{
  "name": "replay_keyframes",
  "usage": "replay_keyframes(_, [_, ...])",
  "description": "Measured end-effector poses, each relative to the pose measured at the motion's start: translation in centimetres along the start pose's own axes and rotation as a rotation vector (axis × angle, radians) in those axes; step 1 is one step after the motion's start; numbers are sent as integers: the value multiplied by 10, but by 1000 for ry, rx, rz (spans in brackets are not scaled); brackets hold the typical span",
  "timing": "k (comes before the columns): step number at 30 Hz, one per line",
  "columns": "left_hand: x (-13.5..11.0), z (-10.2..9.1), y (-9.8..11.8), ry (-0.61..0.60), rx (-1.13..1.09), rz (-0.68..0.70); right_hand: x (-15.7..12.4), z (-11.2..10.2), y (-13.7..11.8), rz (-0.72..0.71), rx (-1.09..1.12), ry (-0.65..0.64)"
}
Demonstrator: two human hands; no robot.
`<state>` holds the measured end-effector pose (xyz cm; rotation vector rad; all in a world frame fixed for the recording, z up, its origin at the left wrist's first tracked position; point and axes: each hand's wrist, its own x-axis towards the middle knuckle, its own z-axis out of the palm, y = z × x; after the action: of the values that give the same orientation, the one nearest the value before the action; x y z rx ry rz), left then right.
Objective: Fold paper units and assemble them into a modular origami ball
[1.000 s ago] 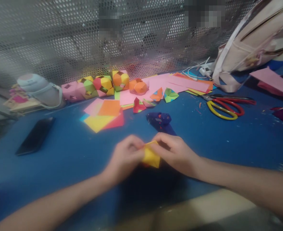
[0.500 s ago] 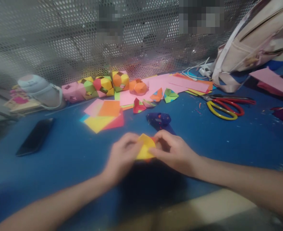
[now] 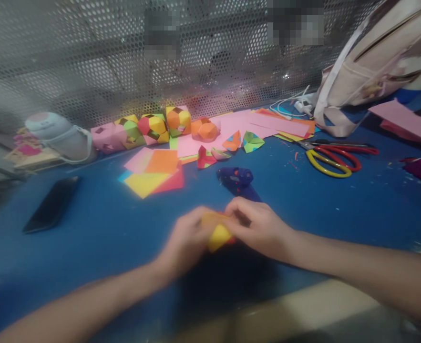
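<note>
A folded yellow paper piece (image 3: 220,237) with some red or orange showing at its edge is held low over the front of the table. My left hand (image 3: 192,236) grips it from the left, fingers closed and slightly blurred. From the right, my right hand (image 3: 255,220) pinches its other side between thumb and fingers. The hands hide much of the paper. Just beyond them a dark blue glue gun (image 3: 236,177) lies on the table. Small folded paper pieces (image 3: 206,157) in red, orange and green sit farther back.
Loose coloured sheets (image 3: 153,174) lie left of centre, with paper balls (image 3: 154,127) behind. A phone (image 3: 53,204) and a bottle (image 3: 60,136) are at the left. Scissors (image 3: 330,162) and a backpack (image 3: 360,71) are at the right. A perforated metal panel (image 3: 106,57) closes the back.
The yellow paper's upper point is no longer raised; its yellow face now points downward between my hands. My left hand has shifted slightly over it. My right hand stays nearly in place.
</note>
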<state>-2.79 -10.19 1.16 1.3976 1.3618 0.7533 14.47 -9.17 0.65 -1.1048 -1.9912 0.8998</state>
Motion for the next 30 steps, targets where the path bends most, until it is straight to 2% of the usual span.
replay_keyframes(3, [-1,1,1,22,-20,-15,0,-1,-3,119,93,-68])
replay_keyframes(5, [-2,2,3,18,-40,-41,0,-2,-4,122,93,-61])
replay_keyframes(8, [-3,4,5,9,-71,-68,1,0,-3,53,26,-4])
replay_keyframes(14, [-2,1,6,7,-55,3,-1,-3,0,-124,-95,36])
replay_keyframes(18, [4,-6,3,86,-94,4,-3,-25,-7,-298,-208,181])
replay_keyframes(22, [15,-15,-1,149,-136,11,3,-61,-11,-205,-329,367])
replay_keyframes(23, [17,-17,-2,161,-145,19,6,-68,-9,-147,-351,333])
replay_keyframes(26, [23,-21,-4,208,-142,29,15,-78,1,85,-429,85])
replay_keyframes(28, [25,-21,-5,219,-133,22,19,-72,10,186,-501,-37])
replay_keyframes(30, [26,-21,-7,219,-129,21,22,-60,18,215,-511,-77])
